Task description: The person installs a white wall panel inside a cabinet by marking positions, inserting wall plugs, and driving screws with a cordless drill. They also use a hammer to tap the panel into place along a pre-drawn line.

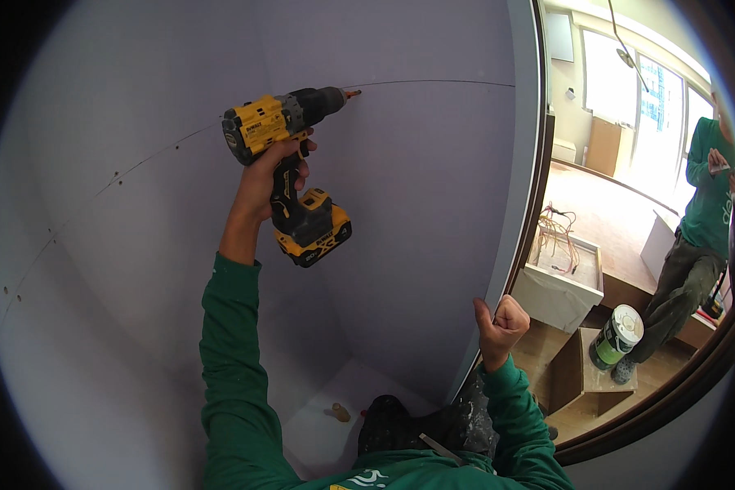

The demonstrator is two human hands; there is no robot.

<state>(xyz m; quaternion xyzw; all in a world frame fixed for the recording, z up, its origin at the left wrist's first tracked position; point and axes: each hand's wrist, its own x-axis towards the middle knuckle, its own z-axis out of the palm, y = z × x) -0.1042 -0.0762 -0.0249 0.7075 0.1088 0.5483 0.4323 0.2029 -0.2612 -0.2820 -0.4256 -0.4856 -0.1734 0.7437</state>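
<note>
Left hand (284, 162) wraps the grip of a yellow-and-black drill (263, 122), fingers closed round it; the drill's body lies just above that hand, its long axis slanting up to the right, the orange bit (352, 94) just beside a thin dark line (433, 81) on the wall (416, 171), contact unclear; the right hand (502, 325), farther off at lower right, has fingers curled, thumb raised, nothing visible in it, near a pale edge strip (525, 163).

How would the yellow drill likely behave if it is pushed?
The yellow drill is probably stiff, as it looks hard-shelled. It may feel heavy, with the bulky battery below its handle. It could twist, since only the left hand grips it.
</note>
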